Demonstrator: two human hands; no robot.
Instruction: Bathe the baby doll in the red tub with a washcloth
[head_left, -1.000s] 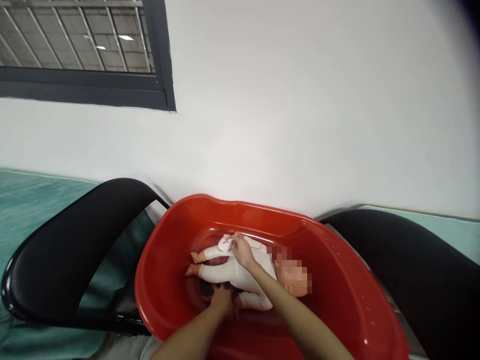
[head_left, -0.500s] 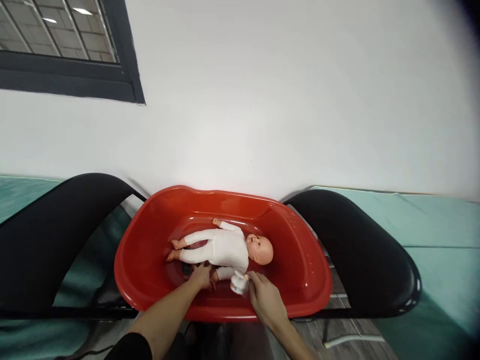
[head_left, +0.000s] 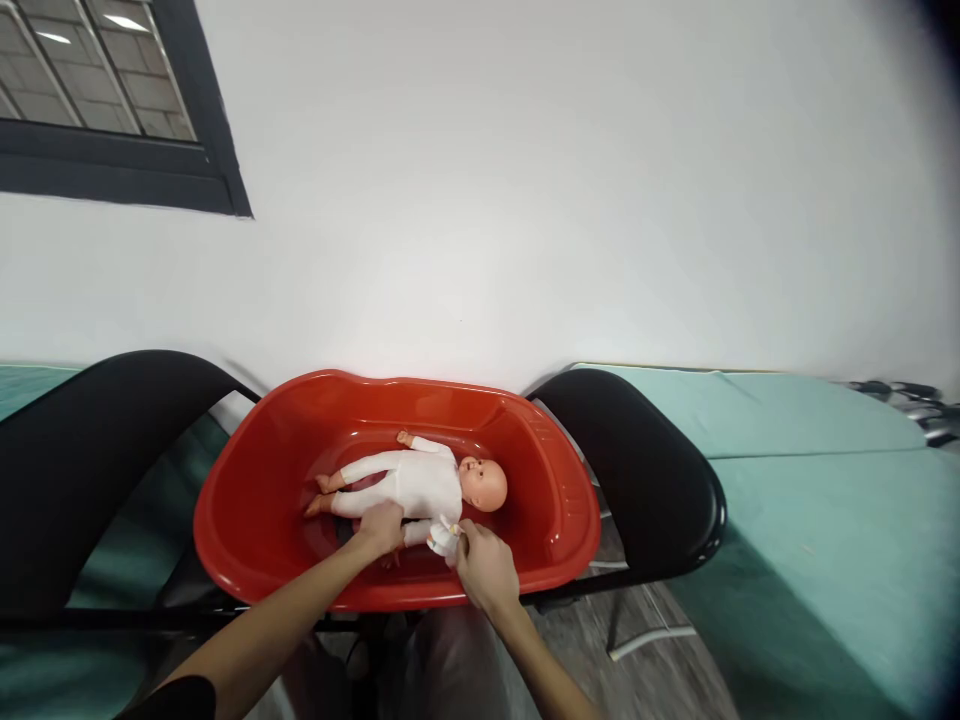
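Note:
A baby doll (head_left: 424, 482) in a white suit lies face up in a red baby bathtub (head_left: 247, 470), its bald head to the right. My left hand (head_left: 381, 528) is at the doll's near side, by its hip and near arm. Its fingers look curled in, and what they hold, if anything, is hidden. Beside the doll's near shoulder, my right hand (head_left: 486, 568) pinches a small white toy (head_left: 444, 538) with ear-like points and orange marks. The toy is too small to name more exactly.
Black chairs stand at the left (head_left: 97, 470) and right (head_left: 637, 470) of the tub. Beyond them are green-covered beds (head_left: 825, 520). A white wall (head_left: 465, 200) rises behind, with a grey-framed window (head_left: 112, 165). A pale tube (head_left: 652, 640) lies near the floor.
The view has turned right, so the tub and chairs sit further left. My left hand has shifted up against the doll's side. My right hand still pinches the toy.

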